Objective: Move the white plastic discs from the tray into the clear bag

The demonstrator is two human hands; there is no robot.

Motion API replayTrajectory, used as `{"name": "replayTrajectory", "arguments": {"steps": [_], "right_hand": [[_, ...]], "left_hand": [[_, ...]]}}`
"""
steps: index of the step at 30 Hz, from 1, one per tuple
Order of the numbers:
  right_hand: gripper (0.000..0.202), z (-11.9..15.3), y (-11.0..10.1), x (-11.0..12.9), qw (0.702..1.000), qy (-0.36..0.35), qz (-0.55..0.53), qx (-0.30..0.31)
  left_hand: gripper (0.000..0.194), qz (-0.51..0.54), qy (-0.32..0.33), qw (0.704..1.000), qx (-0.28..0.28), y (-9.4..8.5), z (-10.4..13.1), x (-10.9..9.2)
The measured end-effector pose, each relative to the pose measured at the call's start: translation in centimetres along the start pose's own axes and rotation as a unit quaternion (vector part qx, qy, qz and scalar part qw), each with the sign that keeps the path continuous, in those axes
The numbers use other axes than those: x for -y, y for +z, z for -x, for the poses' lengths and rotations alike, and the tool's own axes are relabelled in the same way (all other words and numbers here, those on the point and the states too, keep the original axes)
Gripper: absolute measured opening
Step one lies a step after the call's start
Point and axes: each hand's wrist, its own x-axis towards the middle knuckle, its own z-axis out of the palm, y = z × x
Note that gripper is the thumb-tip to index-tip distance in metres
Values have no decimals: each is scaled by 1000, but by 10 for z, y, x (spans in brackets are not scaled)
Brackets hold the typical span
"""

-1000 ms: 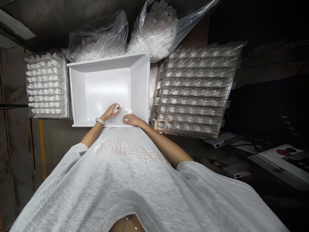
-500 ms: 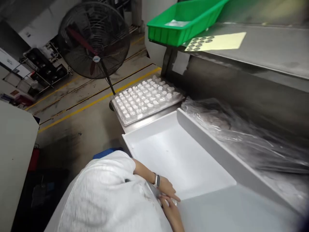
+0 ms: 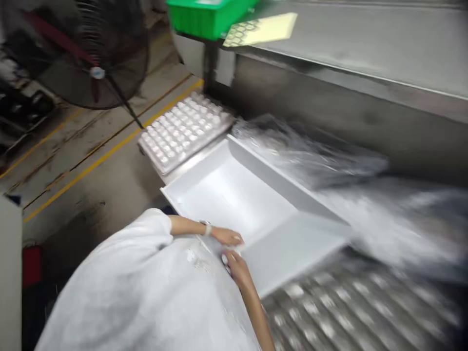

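Both hands meet over the near edge of a white tray (image 3: 263, 180) with raised side walls. My right hand (image 3: 237, 267) is closed around a small white round piece (image 3: 225, 259), partly hidden by the fingers. Just beyond it, my left hand (image 3: 227, 237), with a watch on the wrist, has its fingers curled in. Motion blur and the angle hide what the left fingers hold, if anything. A clear tray of white round pieces (image 3: 179, 131) lies past the white tray's far left end. Another tray with rows of white pieces (image 3: 329, 304) lies at the lower right.
Crumpled clear plastic bags (image 3: 300, 151) lie along the back of the bench. Above is a metal shelf (image 3: 347, 44) with a green bin (image 3: 197, 18) and a yellow sticker sheet (image 3: 268, 29). A large fan (image 3: 97, 73) stands on the floor at the left.
The view has swung right and down, bringing the lower-right tray of pieces into sight. My left index finger, stretched out before, is now curled in; the hands are slightly apart.
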Motion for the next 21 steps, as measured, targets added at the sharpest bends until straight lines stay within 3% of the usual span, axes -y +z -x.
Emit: {"name": "replayTrajectory", "arguments": {"steps": [3, 4, 6, 8, 11, 13, 16, 19, 21], "right_hand": [[32, 2, 6, 2, 978, 17, -206, -5], [26, 1, 7, 3, 966, 26, -257, -2], [12, -2, 5, 5, 944, 29, -329, 10], [5, -2, 3, 8, 926, 42, -374, 18], [7, 3, 2, 12, 908, 57, -415, 13], [10, 7, 1, 14, 902, 53, -429, 15], [11, 11, -2, 15, 890, 59, -451, 14], [8, 15, -7, 16, 862, 80, -501, 12], [9, 20, -10, 16, 835, 87, -544, 12]], "left_hand": [[20, 66, 25, 997, 43, 1, 5, -3], [16, 89, 22, 994, 54, 0, 5, -5], [31, 104, 0, 992, 72, -5, 3, -9], [44, 73, -4, 995, 61, -9, -1, -10], [47, -85, 16, 996, 27, -15, -10, -6], [38, -231, 49, 972, 19, -17, -14, -1], [32, -418, 86, 901, 76, -15, -17, 2], [36, -526, 94, 836, 123, -7, -14, 0], [36, -558, 94, 816, 123, 0, -12, -3]]}}
